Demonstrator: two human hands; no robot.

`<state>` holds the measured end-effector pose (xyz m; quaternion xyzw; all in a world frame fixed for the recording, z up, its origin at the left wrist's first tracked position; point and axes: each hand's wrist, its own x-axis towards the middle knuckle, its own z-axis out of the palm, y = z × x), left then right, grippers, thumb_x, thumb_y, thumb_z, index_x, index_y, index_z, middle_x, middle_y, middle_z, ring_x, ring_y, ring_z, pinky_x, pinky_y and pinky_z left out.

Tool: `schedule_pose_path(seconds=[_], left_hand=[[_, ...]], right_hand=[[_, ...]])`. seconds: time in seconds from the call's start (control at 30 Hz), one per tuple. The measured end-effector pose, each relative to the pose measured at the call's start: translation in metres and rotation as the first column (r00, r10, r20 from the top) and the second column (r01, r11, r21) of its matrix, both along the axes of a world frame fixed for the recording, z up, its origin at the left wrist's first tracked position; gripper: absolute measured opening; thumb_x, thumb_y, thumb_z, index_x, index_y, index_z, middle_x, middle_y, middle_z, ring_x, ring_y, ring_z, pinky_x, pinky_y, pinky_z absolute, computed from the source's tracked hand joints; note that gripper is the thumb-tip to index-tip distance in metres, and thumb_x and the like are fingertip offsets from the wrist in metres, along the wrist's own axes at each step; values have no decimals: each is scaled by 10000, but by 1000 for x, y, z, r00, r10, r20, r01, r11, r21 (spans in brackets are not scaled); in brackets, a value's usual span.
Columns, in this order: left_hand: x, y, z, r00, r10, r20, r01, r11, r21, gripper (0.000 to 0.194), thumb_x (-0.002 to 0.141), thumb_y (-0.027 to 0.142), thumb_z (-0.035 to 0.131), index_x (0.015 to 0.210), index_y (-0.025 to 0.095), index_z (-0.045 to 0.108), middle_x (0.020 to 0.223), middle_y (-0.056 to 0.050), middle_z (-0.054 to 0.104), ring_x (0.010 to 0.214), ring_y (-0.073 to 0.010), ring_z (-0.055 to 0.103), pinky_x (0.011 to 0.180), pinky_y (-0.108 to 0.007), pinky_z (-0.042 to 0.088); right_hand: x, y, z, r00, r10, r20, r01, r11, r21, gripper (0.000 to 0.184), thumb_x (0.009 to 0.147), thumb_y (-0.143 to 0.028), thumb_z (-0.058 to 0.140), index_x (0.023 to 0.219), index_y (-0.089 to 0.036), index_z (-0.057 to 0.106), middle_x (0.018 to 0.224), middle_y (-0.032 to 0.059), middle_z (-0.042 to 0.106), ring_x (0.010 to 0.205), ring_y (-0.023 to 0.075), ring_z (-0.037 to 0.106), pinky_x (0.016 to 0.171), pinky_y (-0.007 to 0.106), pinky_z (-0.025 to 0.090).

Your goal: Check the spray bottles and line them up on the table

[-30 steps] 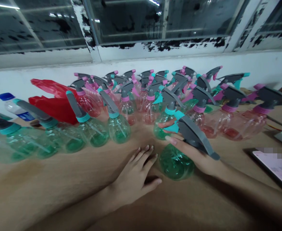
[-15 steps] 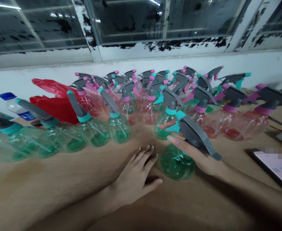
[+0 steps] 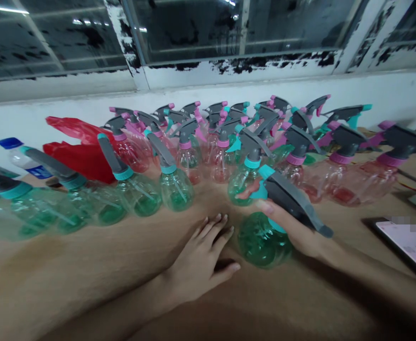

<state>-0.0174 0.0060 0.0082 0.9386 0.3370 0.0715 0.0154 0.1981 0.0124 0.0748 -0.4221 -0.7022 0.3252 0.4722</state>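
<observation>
A green, clear-walled spray bottle with a grey and turquoise trigger head is gripped round its neck by my right hand. My right thumb lies along the near side, under the trigger head; the other fingers are mostly hidden behind it. The bottle tilts slightly, and I cannot tell whether its base touches the table. Flat on the wooden table rests my left hand, fingers stretched out, just left of the bottle and apart from it. Another green spray bottle stands beyond my left hand.
Several green spray bottles line the left side. Many pink spray bottles crowd the back and right. A red plastic bag and a blue-capped water bottle lie at the back left. A phone-like screen device sits at right.
My right hand and the spray bottle have shifted slightly right, and the trigger head has turned a little. My left hand stays in place.
</observation>
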Motion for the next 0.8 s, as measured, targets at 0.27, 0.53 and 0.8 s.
schedule_pose_path(seconds=[0.27, 0.53, 0.8], left_hand=[[0, 1, -2, 1000, -6, 25, 6, 1000, -26, 644, 935, 528, 480, 1387, 79, 390, 1479, -168, 335, 1396, -291, 225, 1105, -492, 263], [0, 1, -2, 999, -10, 50, 11, 1000, -28, 634, 945, 527, 458, 1399, 92, 375, 1478, -159, 341, 1395, -280, 229, 1107, -484, 263], [1, 1, -1, 1000, -9, 9, 9, 1000, -23, 642, 949, 527, 451, 1387, 61, 393, 1481, -164, 333, 1399, -279, 217, 1111, -479, 254]], right_hand=[[1, 0, -5, 994, -100, 36, 99, 995, 18, 350, 852, -559, 508, 711, -254, 608, 657, 14, 635, 732, 229, 636, 716, 397, 478], [-1, 1, -1, 993, 83, -87, -85, 996, -26, 154, 875, -371, 575, 1014, -306, 556, 1080, -4, 639, 1057, 215, 596, 919, 379, 467], [1, 0, -3, 995, 64, -80, -66, 998, -18, 158, 872, -338, 579, 1027, -308, 569, 1087, 2, 637, 1039, 225, 603, 944, 408, 457]])
